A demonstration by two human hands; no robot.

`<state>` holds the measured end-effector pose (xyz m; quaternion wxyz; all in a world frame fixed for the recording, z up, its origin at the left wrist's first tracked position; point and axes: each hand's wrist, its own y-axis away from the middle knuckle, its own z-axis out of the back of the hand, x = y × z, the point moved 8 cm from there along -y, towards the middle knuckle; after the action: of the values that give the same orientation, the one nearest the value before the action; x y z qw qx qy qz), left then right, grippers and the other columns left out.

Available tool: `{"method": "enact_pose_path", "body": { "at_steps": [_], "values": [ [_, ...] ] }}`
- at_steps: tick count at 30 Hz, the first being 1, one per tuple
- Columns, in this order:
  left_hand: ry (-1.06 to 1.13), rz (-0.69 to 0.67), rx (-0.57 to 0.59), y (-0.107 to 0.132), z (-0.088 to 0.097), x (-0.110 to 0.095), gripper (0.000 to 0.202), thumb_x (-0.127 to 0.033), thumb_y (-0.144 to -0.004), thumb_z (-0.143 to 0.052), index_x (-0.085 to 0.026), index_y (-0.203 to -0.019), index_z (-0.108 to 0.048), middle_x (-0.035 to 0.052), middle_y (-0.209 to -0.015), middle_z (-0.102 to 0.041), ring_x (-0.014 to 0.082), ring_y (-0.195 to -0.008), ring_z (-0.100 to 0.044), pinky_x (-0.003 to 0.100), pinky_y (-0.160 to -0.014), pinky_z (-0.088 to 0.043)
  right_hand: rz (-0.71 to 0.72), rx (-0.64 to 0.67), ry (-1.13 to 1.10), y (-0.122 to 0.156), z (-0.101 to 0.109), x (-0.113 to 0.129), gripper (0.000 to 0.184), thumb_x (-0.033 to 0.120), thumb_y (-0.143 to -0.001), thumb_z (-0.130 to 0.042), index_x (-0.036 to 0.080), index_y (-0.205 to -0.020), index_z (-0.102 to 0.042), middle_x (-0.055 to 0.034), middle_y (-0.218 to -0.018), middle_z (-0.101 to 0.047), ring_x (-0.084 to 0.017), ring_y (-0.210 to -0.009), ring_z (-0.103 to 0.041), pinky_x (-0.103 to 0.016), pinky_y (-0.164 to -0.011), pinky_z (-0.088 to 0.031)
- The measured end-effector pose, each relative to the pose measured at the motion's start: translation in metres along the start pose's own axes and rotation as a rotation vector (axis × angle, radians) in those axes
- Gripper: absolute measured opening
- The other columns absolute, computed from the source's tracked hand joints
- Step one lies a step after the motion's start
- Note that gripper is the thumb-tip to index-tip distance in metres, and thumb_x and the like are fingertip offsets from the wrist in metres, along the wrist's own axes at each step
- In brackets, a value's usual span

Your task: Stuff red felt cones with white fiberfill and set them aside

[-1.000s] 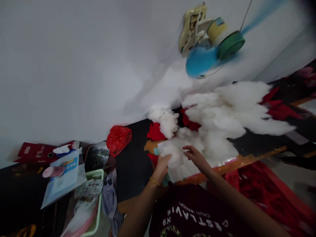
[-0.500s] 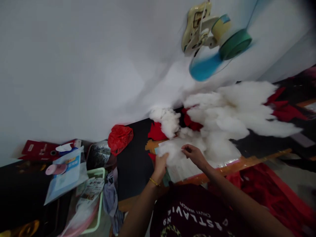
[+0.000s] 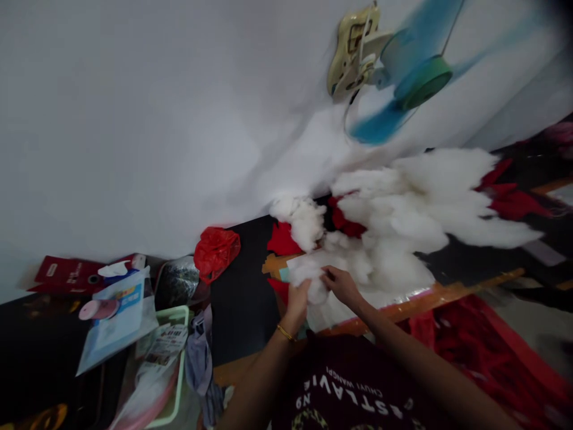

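Note:
A big heap of white stuffing fibre [image 3: 416, 209] lies on the dark table, with red fabric pieces [image 3: 283, 240] poking out around it. My left hand [image 3: 297, 303], with a gold bracelet on the wrist, is closed on a small wad of white stuffing [image 3: 310, 279] at the near edge of the heap. My right hand [image 3: 341, 284] meets it from the right, fingers pinched on the same wad. Under the wad lies a clear plastic sheet [image 3: 331, 310].
A red plastic bag [image 3: 216, 251] sits left of the heap. Further left are a pale green basket [image 3: 181, 358] with papers, a blue-white packet [image 3: 117, 316], a pink tape roll [image 3: 97, 309] and a red box [image 3: 67, 275]. A spinning blue fan [image 3: 394, 77] hangs above. Red cloth [image 3: 470, 352] lies at lower right.
My right hand moved left and closed onto the wad held by my left hand; the two hands are now together. The fan blades keep turning.

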<state>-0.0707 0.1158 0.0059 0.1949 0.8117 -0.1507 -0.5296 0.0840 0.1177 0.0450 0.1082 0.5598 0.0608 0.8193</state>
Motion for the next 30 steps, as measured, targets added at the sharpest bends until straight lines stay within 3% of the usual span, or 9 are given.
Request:
{"method": "enact_pose_path", "body": {
  "at_steps": [5, 11, 14, 18, 20, 22, 25, 27, 30],
  "values": [
    [-0.005, 0.000, -0.074, -0.007, 0.027, -0.010, 0.053, -0.038, -0.057, -0.083, -0.014, -0.102, -0.068, 0.0103, -0.103, -0.073, 0.0225, -0.087, -0.068, 0.033, -0.079, -0.053, -0.084, -0.067, -0.024, 0.003, 0.027, -0.014, 0.031, 0.048, -0.077, -0.055, 0.020, -0.079, -0.067, 0.0013, -0.052, -0.059, -0.017, -0.050, -0.058, -0.028, -0.055, -0.046],
    [-0.098, 0.078, 0.187, 0.005, -0.013, -0.006, 0.048, -0.039, -0.062, -0.083, -0.012, -0.100, -0.072, 0.0133, -0.100, -0.074, 0.0243, -0.086, -0.069, 0.035, -0.081, -0.053, -0.014, 0.036, -0.053, 0.008, 0.003, 0.001, 0.024, 0.046, -0.069, -0.065, 0.024, -0.075, -0.059, 0.0042, -0.052, -0.059, -0.015, -0.045, -0.054, -0.026, -0.047, -0.042],
    [-0.099, 0.026, 0.095, 0.003, -0.011, -0.008, 0.045, -0.036, -0.058, -0.084, -0.013, -0.094, -0.071, 0.0107, -0.096, -0.074, 0.0227, -0.081, -0.068, 0.033, -0.076, -0.053, -0.018, 0.072, -0.088, 0.008, -0.002, -0.002, 0.029, 0.051, -0.072, -0.064, 0.023, -0.071, -0.058, 0.0037, -0.052, -0.058, -0.015, -0.047, -0.054, -0.026, -0.049, -0.043],
    [0.011, 0.008, 0.002, -0.005, 0.006, -0.014, 0.053, -0.034, -0.055, -0.085, -0.014, -0.101, -0.068, 0.0113, -0.102, -0.074, 0.0236, -0.084, -0.069, 0.035, -0.078, -0.054, -0.078, 0.005, -0.068, 0.005, 0.021, -0.020, 0.036, 0.056, -0.075, -0.060, 0.021, -0.074, -0.059, 0.0020, -0.055, -0.058, -0.016, -0.051, -0.056, -0.028, -0.056, -0.045],
    [0.047, 0.009, 0.010, -0.006, 0.008, -0.015, 0.057, -0.035, -0.057, -0.085, -0.014, -0.107, -0.067, 0.0129, -0.110, -0.072, 0.0246, -0.090, -0.069, 0.036, -0.082, -0.054, -0.039, -0.009, -0.031, 0.004, 0.029, -0.020, 0.036, 0.056, -0.078, -0.058, 0.020, -0.080, -0.062, -0.0023, -0.068, -0.065, -0.019, -0.063, -0.061, -0.031, -0.063, -0.048],
    [0.042, 0.029, 0.057, -0.005, 0.002, -0.013, 0.059, -0.039, -0.061, -0.083, -0.015, -0.113, -0.066, 0.0140, -0.116, -0.070, 0.0261, -0.096, -0.069, 0.037, -0.085, -0.054, 0.052, 0.018, -0.024, 0.002, 0.026, -0.011, 0.040, 0.053, -0.077, -0.061, 0.020, -0.099, -0.064, -0.0090, -0.099, -0.068, -0.023, -0.086, -0.064, -0.033, -0.072, -0.051],
    [0.009, 0.050, 0.109, 0.001, -0.013, -0.005, 0.057, -0.044, -0.064, -0.081, -0.017, -0.113, -0.067, 0.0131, -0.119, -0.069, 0.0277, -0.107, -0.066, 0.038, -0.090, -0.053, 0.176, 0.096, 0.011, 0.002, 0.007, 0.003, 0.065, 0.045, -0.067, -0.074, 0.021, -0.124, -0.055, -0.0130, -0.131, -0.057, -0.026, -0.112, -0.057, -0.037, -0.087, -0.050],
    [0.000, 0.049, 0.086, 0.003, -0.018, 0.000, 0.053, -0.045, -0.064, -0.081, -0.018, -0.108, -0.069, 0.0124, -0.117, -0.070, 0.0276, -0.108, -0.066, 0.037, -0.091, -0.052, 0.184, 0.109, 0.085, 0.001, -0.006, 0.004, 0.056, 0.037, -0.065, -0.074, 0.020, -0.116, -0.060, -0.0113, -0.119, -0.064, -0.026, -0.106, -0.060, -0.039, -0.090, -0.048],
    [0.000, 0.033, -0.004, 0.002, -0.014, 0.004, 0.050, -0.045, -0.065, -0.080, -0.016, -0.104, -0.069, 0.0130, -0.112, -0.072, 0.0266, -0.099, -0.068, 0.038, -0.087, -0.053, 0.107, 0.057, 0.122, -0.002, -0.009, -0.005, 0.021, 0.033, -0.075, -0.062, 0.021, -0.091, -0.066, -0.0051, -0.082, -0.070, -0.022, -0.076, -0.063, -0.035, -0.074, -0.050]
  ]
}}
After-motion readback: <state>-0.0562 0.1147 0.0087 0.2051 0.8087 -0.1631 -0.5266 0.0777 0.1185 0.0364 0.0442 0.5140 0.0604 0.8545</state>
